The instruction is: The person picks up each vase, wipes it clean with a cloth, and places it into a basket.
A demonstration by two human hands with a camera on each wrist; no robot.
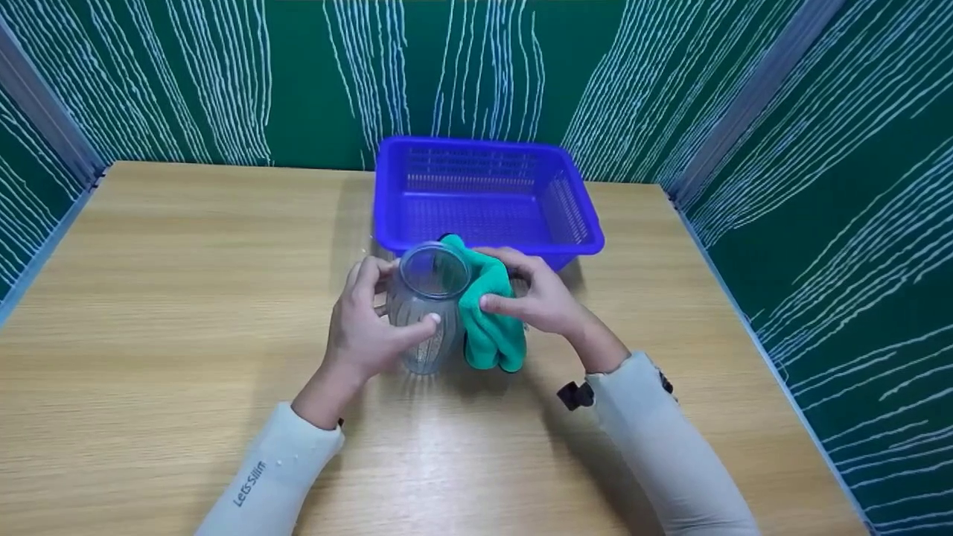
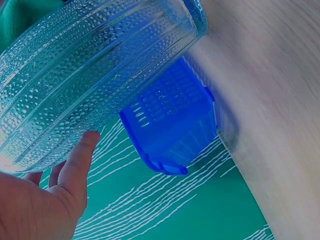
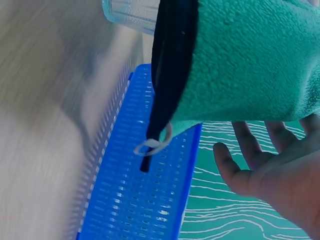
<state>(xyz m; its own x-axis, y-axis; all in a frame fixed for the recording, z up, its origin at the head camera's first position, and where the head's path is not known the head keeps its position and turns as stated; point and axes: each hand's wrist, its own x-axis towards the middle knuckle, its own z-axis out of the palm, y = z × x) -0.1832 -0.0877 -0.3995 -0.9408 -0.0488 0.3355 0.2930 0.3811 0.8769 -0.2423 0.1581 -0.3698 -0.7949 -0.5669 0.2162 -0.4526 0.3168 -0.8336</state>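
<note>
A clear ribbed glass jar [image 1: 428, 327] stands upright in my left hand [image 1: 365, 324], its round mouth facing up. The left thumb lies across the near side and the fingers wrap the far left side. In the left wrist view the pebbled glass of the jar [image 2: 95, 75] fills the upper left. My right hand [image 1: 543, 294] pinches a green terry cloth [image 1: 491, 320] with dark edging against the jar's right side. A small white loop hangs from a corner of the cloth [image 3: 240, 60] in the right wrist view.
A blue-purple plastic basket [image 1: 476, 216] with slotted walls sits just behind the jar and cloth. The wooden table [image 1: 186, 298] ends at green panels [image 1: 320, 97] with white wavy lines at the back and sides.
</note>
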